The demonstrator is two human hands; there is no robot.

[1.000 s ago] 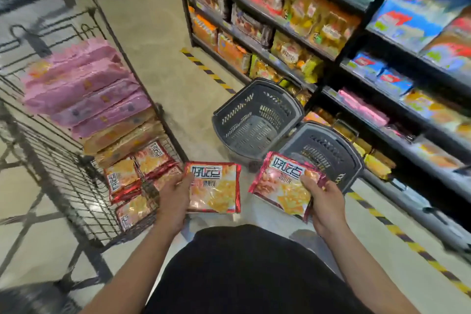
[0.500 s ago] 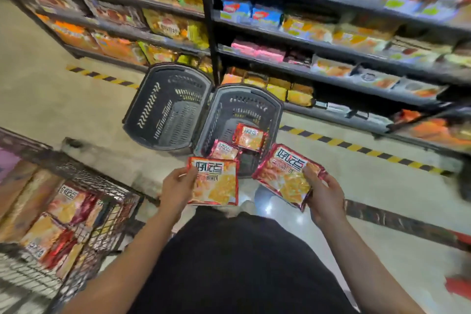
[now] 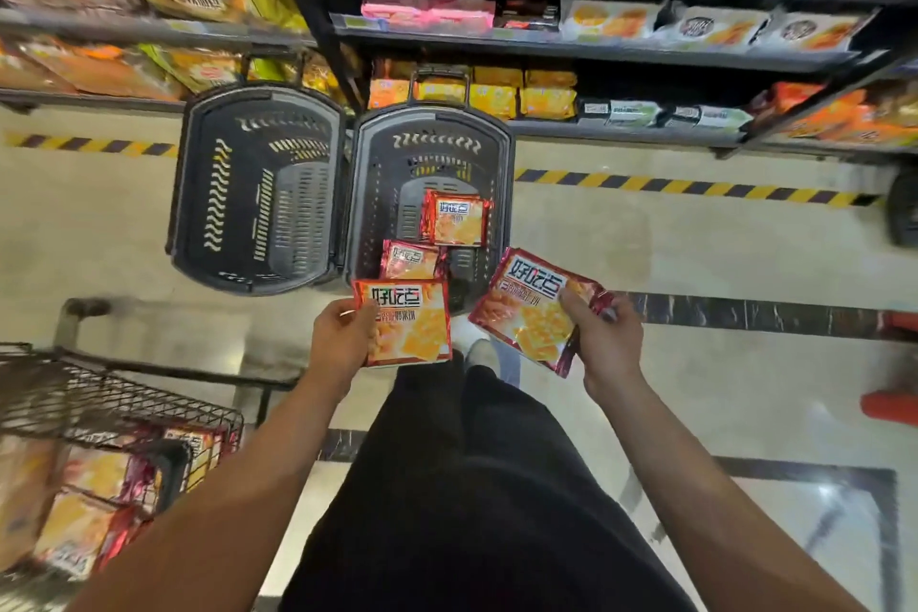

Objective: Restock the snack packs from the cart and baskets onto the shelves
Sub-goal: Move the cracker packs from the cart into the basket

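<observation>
Both packs bore large white-panelled Chinese characters reading 好吃点, above a picture of pale yellow crackers on glossy red foil. The left hand (image 3: 343, 338) pinched one pack (image 3: 405, 323) by its left edge, held flat and square. The right hand (image 3: 608, 338) gripped a second pack (image 3: 534, 308), tilted, by its crumpled right corner. The hands were apart, above the near end of the right basket (image 3: 501, 194), where two more matching packs (image 3: 454, 219) lay. The left basket (image 3: 258, 189) stood beside it, touching. The wire cart (image 3: 114, 403) at lower left held similar packs.
</observation>
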